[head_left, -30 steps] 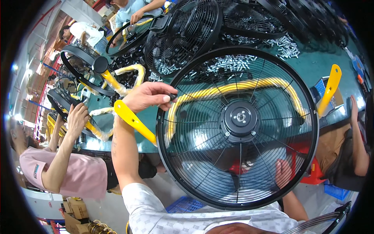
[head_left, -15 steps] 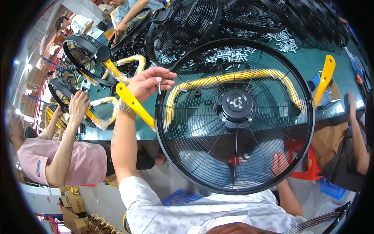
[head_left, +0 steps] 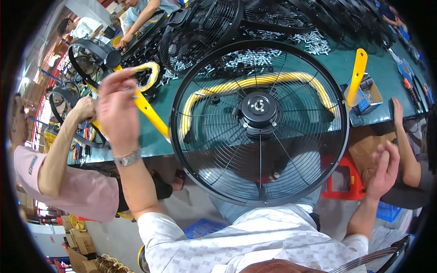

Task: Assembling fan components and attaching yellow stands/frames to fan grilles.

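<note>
A large round black fan cage [head_left: 260,203] rests against the edge of the green table, with a black motor [head_left: 258,108] at its centre. Behind its wires runs a yellow tube [head_left: 255,82] in clear wrap. Flat yellow brackets stick out on both sides, one at the left [head_left: 152,117] and one at the right [head_left: 357,75]. My left hand [head_left: 119,107] is raised beside the left bracket, smeared by motion, so what its fingers hold does not show. Right of the cage, above the floor, my right hand [head_left: 383,172] is lifted with fingers apart, slightly bent, and nothing visible in them.
Several black fan cages [head_left: 200,38] are heaped at the back, near piles of metal bolts [head_left: 312,42]. A small box of hardware [head_left: 371,95] stands at the right. Co-workers sit left and right; one co-worker's hand [head_left: 84,109] is close by. Below is a red stool [head_left: 348,179].
My left hand, which held a bolt over the cage's left rim, has swung left. My right hand has come out from behind the cage to its right. The view has shifted a little.
</note>
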Motion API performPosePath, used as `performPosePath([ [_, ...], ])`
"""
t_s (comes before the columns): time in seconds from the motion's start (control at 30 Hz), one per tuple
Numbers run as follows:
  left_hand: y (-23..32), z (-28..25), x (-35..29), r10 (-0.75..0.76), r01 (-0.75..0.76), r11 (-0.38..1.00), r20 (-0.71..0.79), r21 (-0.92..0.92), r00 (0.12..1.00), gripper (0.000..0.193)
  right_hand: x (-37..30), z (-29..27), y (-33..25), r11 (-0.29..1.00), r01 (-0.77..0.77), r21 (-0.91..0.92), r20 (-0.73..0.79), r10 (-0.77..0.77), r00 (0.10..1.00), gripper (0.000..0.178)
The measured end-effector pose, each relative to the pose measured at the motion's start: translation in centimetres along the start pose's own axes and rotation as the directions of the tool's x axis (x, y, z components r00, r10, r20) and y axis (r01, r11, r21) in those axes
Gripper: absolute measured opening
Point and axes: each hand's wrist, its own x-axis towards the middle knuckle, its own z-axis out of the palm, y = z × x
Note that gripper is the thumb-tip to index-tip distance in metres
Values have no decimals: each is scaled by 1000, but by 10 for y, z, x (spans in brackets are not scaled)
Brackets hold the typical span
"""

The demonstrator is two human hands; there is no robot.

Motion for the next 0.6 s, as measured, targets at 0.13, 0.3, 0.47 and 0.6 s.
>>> performPosePath([
  [0.13, -21, 63, -28, -254, 162, 963, 527, 215, 811, 27, 54, 69, -57, 860, 507, 62, 480, -471, 740, 22],
  [0.3, -26, 74, -42, -507, 268, 846, 539, 461, 673, 26, 76, 205, -68, 644, 739, 196, 739, -593, 320, 24],
  [0.47, -13, 58, -38, -565, 264, 738, 356, 620, 744, 21, 55, 288, -65, 566, 821, 67, 943, -304, 133, 31],
  [0.6, -11, 50, -43, -672, 402, 676, 291, 617, 681, 22, 54, 310, -71, 565, 823, 51, 999, -29, -42, 31],
])
